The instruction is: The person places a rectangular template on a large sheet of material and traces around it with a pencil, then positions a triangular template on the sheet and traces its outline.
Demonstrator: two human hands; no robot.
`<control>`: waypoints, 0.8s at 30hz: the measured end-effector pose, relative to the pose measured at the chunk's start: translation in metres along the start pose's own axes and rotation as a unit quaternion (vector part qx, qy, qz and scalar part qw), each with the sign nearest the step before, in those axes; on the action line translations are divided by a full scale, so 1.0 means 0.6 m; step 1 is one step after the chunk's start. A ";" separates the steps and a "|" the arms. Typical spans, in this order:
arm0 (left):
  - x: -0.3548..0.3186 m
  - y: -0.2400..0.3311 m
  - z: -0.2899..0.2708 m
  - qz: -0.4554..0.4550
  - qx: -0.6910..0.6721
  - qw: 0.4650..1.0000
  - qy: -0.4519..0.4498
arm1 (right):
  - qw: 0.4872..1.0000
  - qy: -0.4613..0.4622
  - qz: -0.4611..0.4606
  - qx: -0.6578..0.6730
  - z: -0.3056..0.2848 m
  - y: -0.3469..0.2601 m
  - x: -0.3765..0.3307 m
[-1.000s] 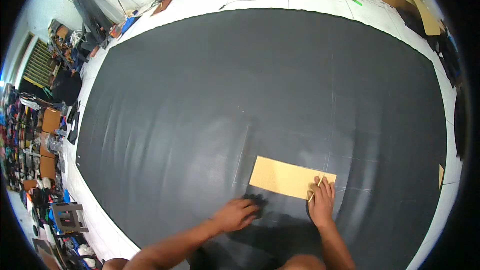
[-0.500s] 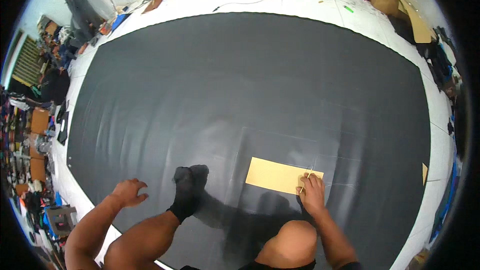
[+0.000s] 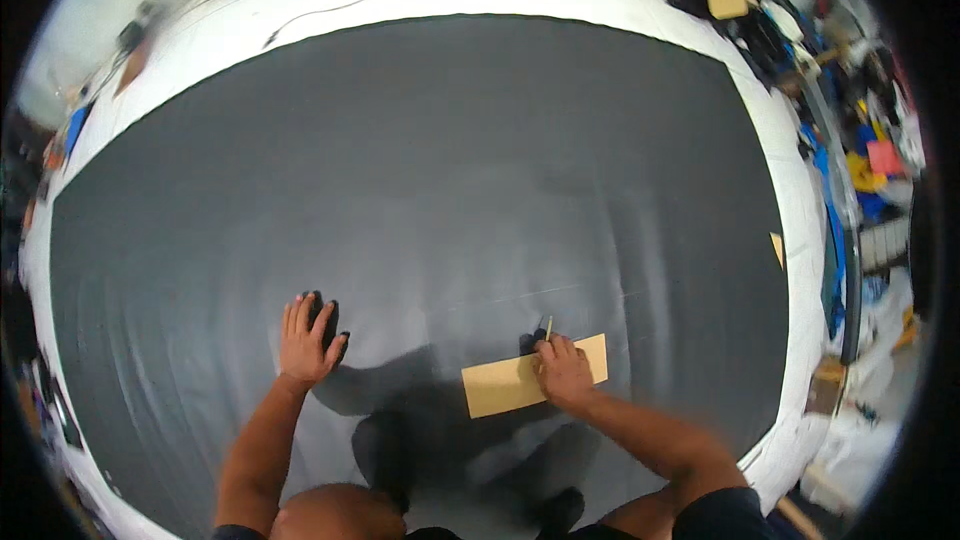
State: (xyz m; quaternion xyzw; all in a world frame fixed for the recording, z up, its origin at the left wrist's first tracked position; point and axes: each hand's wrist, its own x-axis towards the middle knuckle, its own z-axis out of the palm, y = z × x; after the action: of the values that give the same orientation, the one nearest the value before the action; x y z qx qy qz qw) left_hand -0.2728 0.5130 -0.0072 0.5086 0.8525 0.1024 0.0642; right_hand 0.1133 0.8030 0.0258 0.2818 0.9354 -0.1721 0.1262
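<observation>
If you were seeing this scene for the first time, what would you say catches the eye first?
A huge dark grey sheet fills almost the whole view, spread over a white surface. Near its lower middle lies a tan rectangular card; the right hand presses on it and holds a thin stick-like tool. The left hand lies flat on the sheet, apart from the card, and colourful clutter lines the right edge.
</observation>
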 end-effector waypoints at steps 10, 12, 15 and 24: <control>0.024 -0.044 0.056 0.080 -0.011 0.997 0.017 | 0.948 0.199 0.205 0.137 0.087 -0.087 0.005; 0.014 -0.047 0.056 0.097 0.020 0.994 0.037 | 0.943 0.198 0.228 0.139 0.095 -0.096 0.000; 0.020 -0.066 0.069 0.070 0.028 0.997 -0.015 | 0.941 0.171 0.244 0.161 0.094 -0.104 0.014; 0.061 -0.110 0.130 0.209 0.103 0.968 0.093 | 0.935 0.143 0.269 0.179 0.018 -0.135 -0.018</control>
State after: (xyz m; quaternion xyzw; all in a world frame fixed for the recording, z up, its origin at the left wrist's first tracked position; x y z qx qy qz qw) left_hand -0.3298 0.5232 -0.0990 0.6676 0.7354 0.0718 -0.0914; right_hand 0.0774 0.7302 0.0400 0.5625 0.7865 -0.2542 -0.0201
